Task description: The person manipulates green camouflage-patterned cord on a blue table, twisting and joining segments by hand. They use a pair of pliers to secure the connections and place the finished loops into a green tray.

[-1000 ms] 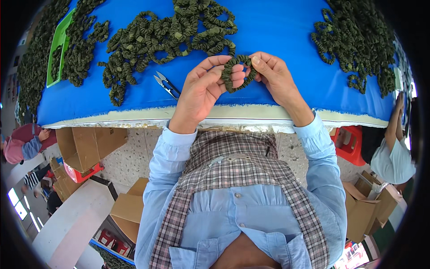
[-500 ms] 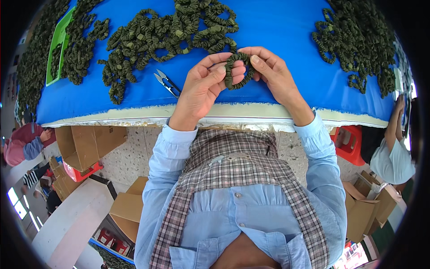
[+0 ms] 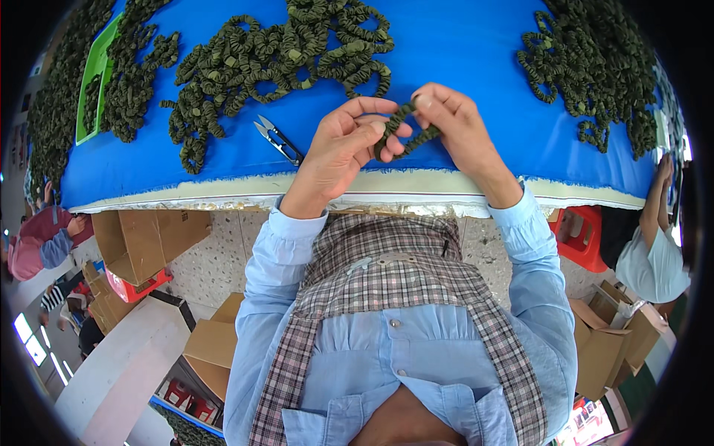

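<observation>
Between my two hands a dark green scrunchie (image 3: 396, 128) is held over the near edge of the blue table cover (image 3: 461, 67). My left hand (image 3: 342, 141) pinches its left side between thumb and fingers. The thumb and fingertips of my right hand (image 3: 451, 123) grip its upper right part. Pulled between them, the ring looks longer than it is wide. Beyond my left hand lies a loose heap of matching scrunchies (image 3: 275, 63). A pair of thread snips (image 3: 278, 141) rests on the cover left of my left hand.
Another scrunchie pile (image 3: 591, 70) covers the right of the table. At far left stands a green tray (image 3: 93, 78) among more scrunchies. Below the table edge are cardboard boxes (image 3: 152, 238) and a red stool (image 3: 582, 239). Other people sit at both sides, one with a grey sleeve (image 3: 653, 271).
The scrunchie has come a little nearer to me and is stretched and tilted, with its top toward my right hand. It has moved apart from the heap. My right fingers have shifted along the ring.
</observation>
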`<action>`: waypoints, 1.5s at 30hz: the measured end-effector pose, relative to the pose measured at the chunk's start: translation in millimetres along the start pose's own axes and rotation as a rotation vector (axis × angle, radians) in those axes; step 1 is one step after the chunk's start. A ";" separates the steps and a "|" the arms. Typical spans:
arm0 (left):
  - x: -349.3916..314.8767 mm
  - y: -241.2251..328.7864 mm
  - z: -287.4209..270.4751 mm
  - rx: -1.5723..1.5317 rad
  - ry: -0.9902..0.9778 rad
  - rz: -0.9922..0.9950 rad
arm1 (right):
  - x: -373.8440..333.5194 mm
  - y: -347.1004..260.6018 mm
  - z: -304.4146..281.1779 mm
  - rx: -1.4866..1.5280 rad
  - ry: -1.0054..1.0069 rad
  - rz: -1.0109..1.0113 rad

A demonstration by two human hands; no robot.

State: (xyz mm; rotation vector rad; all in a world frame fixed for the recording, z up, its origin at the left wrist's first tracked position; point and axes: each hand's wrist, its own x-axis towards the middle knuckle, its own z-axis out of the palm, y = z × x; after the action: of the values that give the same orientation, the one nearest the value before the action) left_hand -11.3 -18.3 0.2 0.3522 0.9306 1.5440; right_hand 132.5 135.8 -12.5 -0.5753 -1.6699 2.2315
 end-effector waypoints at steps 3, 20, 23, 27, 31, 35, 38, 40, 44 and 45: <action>-4.5 2.5 -2.6 -0.020 -0.040 -0.031 | 2.3 -5.2 -9.9 0.365 0.123 -0.047; 1.3 -20.0 -9.2 -0.415 -0.003 -0.002 | -0.3 -9.8 5.8 0.149 -0.054 0.155; 3.0 -22.3 -10.7 -0.567 -0.010 0.054 | -1.8 -7.9 -0.5 0.094 -0.156 0.174; 7.3 -24.3 -4.9 -0.640 0.036 0.097 | -1.3 1.9 -1.2 0.005 -0.202 0.170; 7.9 -23.0 3.7 -0.559 0.078 0.139 | -1.1 -6.3 4.1 0.078 -0.141 0.175; 4.2 -13.2 7.7 -0.367 0.073 0.137 | -2.4 -7.1 3.0 0.097 -0.186 0.178; 3.9 -9.0 6.4 -0.186 0.096 0.141 | -3.9 -5.0 3.5 0.085 -0.218 0.196; 5.0 -8.6 4.1 -0.099 0.137 0.147 | -4.8 -6.1 6.0 0.138 -0.209 0.214; 5.3 -10.1 5.1 -0.062 0.178 0.186 | -5.5 -6.0 12.3 0.358 -0.163 0.220; 4.4 -9.6 7.2 -0.064 0.181 0.206 | -5.2 -4.2 12.5 0.409 -0.159 0.212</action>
State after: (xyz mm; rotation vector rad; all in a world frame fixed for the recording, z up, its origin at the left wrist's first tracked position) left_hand -0.7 -12.2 -3.5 0.2725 1.0069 1.8139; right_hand 131.0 124.1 -4.7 -0.4980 -1.2044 2.7341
